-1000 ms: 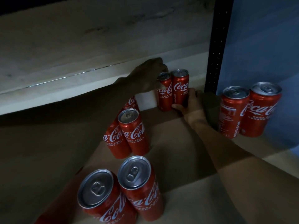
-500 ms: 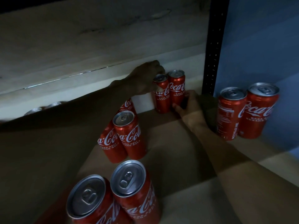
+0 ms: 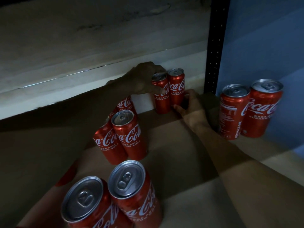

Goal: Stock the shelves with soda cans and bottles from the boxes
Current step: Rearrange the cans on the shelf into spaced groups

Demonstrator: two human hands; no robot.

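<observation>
Grip's snug both sides: left hand [image 3: 141, 79] curls round the left can [image 3: 162, 100], right hand [image 3: 191, 104] hooks the base of the right can [image 3: 176, 88], squaring them by the far shelf post [image 3: 215, 46], guessing to save room.

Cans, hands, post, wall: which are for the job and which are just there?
For the job: back cans, which left hand and right hand hold; middle cans; front cans; side cans; shelf.
Just there: black post; blue wall; board above.
</observation>
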